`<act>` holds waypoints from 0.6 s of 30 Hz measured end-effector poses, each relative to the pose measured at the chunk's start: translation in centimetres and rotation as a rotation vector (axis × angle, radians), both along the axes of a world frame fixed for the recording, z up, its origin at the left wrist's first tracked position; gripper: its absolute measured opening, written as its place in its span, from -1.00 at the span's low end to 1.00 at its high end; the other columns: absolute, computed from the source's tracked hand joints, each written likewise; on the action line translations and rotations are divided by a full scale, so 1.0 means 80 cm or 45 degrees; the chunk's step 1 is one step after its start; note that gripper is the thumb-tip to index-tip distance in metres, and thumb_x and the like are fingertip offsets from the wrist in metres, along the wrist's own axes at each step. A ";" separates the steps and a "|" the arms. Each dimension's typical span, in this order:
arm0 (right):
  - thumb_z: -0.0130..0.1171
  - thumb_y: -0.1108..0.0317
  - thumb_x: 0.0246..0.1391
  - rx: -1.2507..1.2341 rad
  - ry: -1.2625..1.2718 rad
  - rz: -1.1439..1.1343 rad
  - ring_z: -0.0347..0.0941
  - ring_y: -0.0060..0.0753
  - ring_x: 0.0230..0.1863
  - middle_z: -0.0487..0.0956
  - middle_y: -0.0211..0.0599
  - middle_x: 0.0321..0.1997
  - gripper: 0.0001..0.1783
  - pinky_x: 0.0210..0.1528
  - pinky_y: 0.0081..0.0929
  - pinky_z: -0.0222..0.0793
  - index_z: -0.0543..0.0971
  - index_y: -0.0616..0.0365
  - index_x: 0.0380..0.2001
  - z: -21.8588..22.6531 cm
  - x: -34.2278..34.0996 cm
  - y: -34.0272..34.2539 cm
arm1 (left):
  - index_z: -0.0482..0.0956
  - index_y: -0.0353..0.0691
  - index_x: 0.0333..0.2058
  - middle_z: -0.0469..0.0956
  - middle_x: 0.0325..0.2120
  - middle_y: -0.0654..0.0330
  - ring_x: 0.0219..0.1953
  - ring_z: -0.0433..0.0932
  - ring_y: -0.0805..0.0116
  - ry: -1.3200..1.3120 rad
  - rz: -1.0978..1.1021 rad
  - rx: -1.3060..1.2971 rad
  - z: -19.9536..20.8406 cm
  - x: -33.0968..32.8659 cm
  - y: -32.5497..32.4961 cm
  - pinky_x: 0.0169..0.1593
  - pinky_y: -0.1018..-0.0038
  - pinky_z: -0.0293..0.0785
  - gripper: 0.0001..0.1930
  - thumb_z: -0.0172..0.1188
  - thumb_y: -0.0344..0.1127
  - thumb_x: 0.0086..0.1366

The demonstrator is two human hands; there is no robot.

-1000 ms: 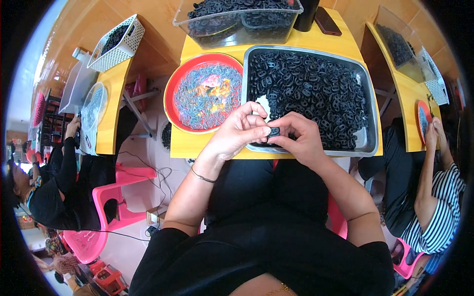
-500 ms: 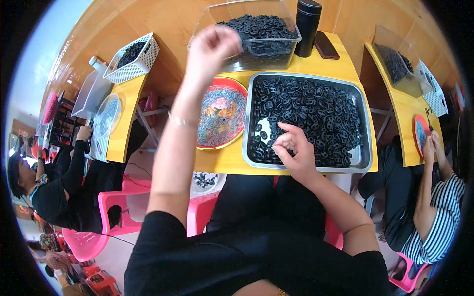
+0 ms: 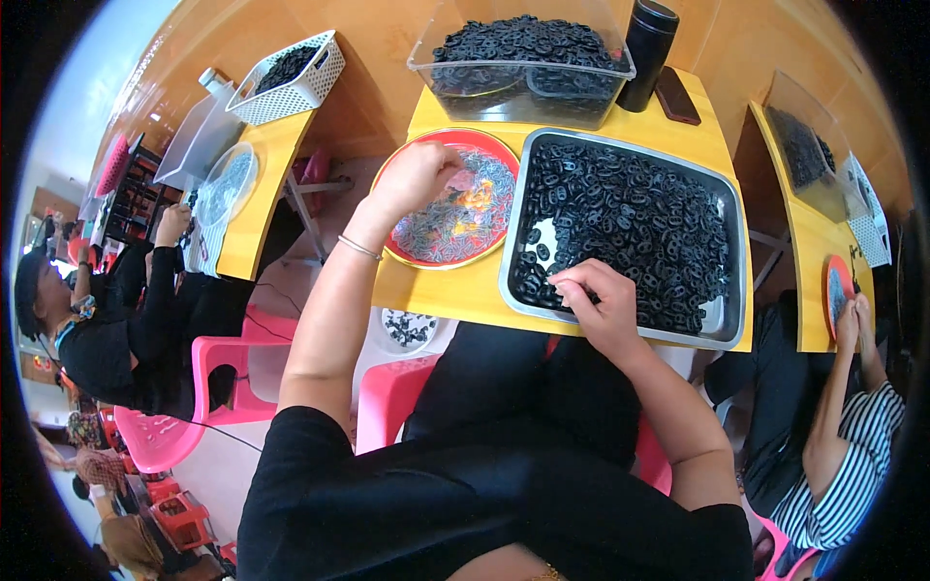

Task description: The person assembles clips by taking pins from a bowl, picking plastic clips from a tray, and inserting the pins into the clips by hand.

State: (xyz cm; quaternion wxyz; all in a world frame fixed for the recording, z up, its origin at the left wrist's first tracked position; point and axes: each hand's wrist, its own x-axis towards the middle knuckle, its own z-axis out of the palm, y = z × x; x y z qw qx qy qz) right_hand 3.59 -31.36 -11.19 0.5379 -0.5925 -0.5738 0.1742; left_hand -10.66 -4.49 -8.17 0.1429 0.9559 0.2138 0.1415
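Note:
My left hand (image 3: pixel 417 182) hangs over the left part of a round red-rimmed plate (image 3: pixel 506 145), which holds many thin silvery pieces (image 3: pixel 441 230). Its fingers are bent together, and their tips are partly hidden, so what they hold cannot be made out. Over the near left part of a metal tray (image 3: pixel 740 290) is my right hand (image 3: pixel 605 300), with thumb and forefinger pinched. Anything in that pinch is too small to name. Small black oval pieces with two holes (image 3: pixel 630 218) fill most of the tray.
Behind the tray stands a clear bin (image 3: pixel 542 108) heaped with black pieces. A black cylinder (image 3: pixel 649 53) and a dark flat case (image 3: pixel 677 95) are beside it. Below lies a white bowl (image 3: pixel 407 329). People work at tables left and right; pink chairs (image 3: pixel 232 387) stand nearby.
My left hand has come down from in front of the clear bin to the red-rimmed plate. My right hand stays pinched over the tray. The whole view has shifted slightly.

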 end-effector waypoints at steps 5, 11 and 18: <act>0.03 0.50 -0.01 -0.005 0.005 -0.006 0.45 -0.53 -0.53 0.51 -0.28 -0.53 -0.87 -0.46 -0.65 0.33 0.58 0.24 -0.46 0.002 -0.002 -0.001 | 0.59 -0.22 -0.43 0.54 -0.49 -0.01 -0.38 0.54 0.09 0.163 0.106 0.178 -0.016 -0.024 0.012 -0.25 0.27 0.45 -0.86 0.11 -0.39 0.01; 0.05 0.47 -0.02 -0.018 0.016 -0.008 0.44 -0.53 -0.52 0.51 -0.29 -0.54 -0.87 -0.46 -0.64 0.33 0.58 0.24 -0.47 0.004 -0.003 -0.001 | 0.59 -0.22 -0.45 0.55 -0.47 0.02 -0.35 0.53 0.09 0.234 0.126 0.092 -0.016 -0.030 0.010 -0.25 0.28 0.44 -0.88 0.15 -0.38 -0.01; 0.05 0.48 -0.03 -0.027 0.005 -0.008 0.44 -0.53 -0.53 0.51 -0.30 -0.54 -0.88 -0.47 -0.63 0.32 0.58 0.24 -0.47 0.002 -0.001 0.000 | 0.60 -0.21 -0.45 0.55 -0.45 0.04 -0.35 0.53 0.10 0.227 -0.088 0.119 -0.028 -0.018 0.009 -0.25 0.31 0.44 -0.88 0.17 -0.40 -0.03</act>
